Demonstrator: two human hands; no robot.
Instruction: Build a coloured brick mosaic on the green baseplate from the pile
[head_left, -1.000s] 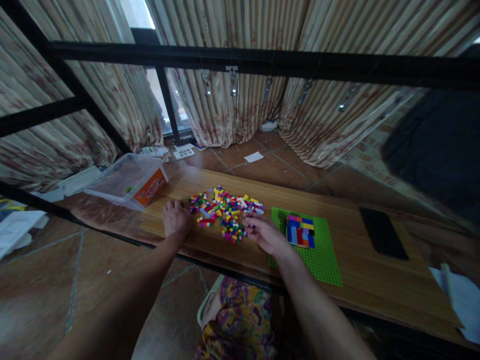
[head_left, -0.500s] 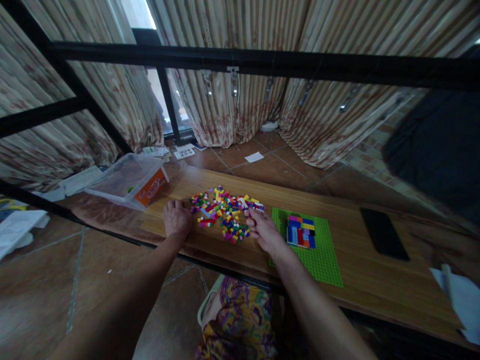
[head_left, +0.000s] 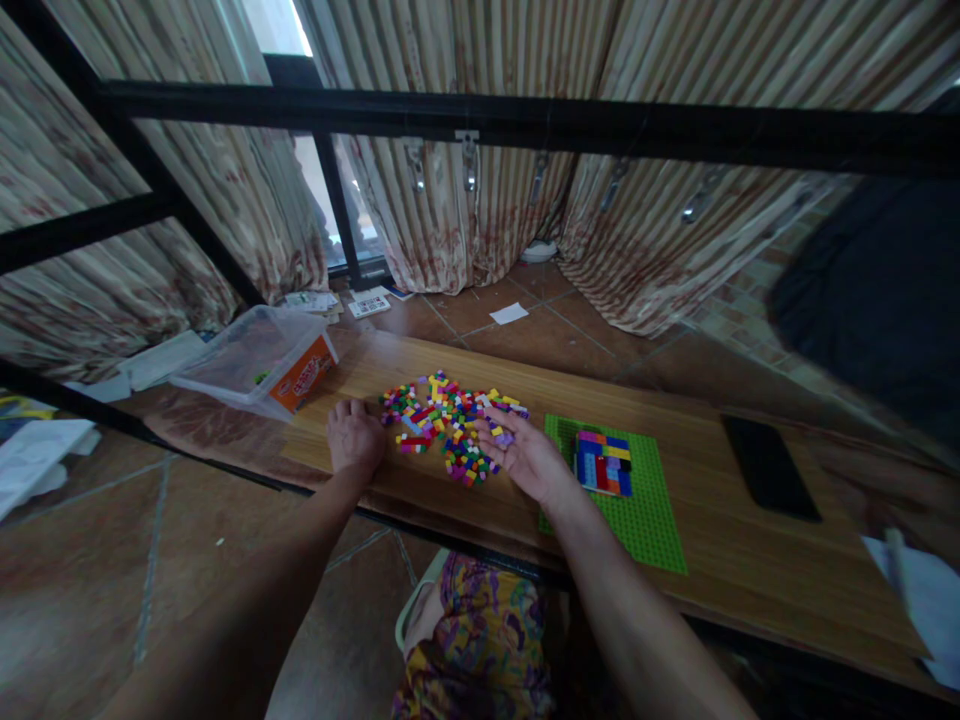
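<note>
A loose pile of small coloured building bricks (head_left: 435, 410) is spread over the wooden table. At its right side my right hand (head_left: 529, 458) is turned palm up, its fingers loosely bent. A few small bricks (head_left: 506, 438), purple and yellow, show in it. My left hand (head_left: 355, 440) rests on the table at the pile's left edge, back up with fingers curled; anything beneath them is hidden. On a green baseplate (head_left: 652, 520), right of my right hand, stands a block of joined bricks (head_left: 604, 465) in blue, red, yellow, orange and other colours.
Behind my left hand a clear plastic box (head_left: 240, 370) with an orange label stands by the table's left end. A black phone (head_left: 769, 467) lies on the wooden table (head_left: 697, 430) to the right. A dark metal bar (head_left: 480, 115) crosses in front of the curtains.
My right hand has turned from a closed pinch to palm up with its fingers loosened, showing bricks in it. The left hand has stayed in place.
</note>
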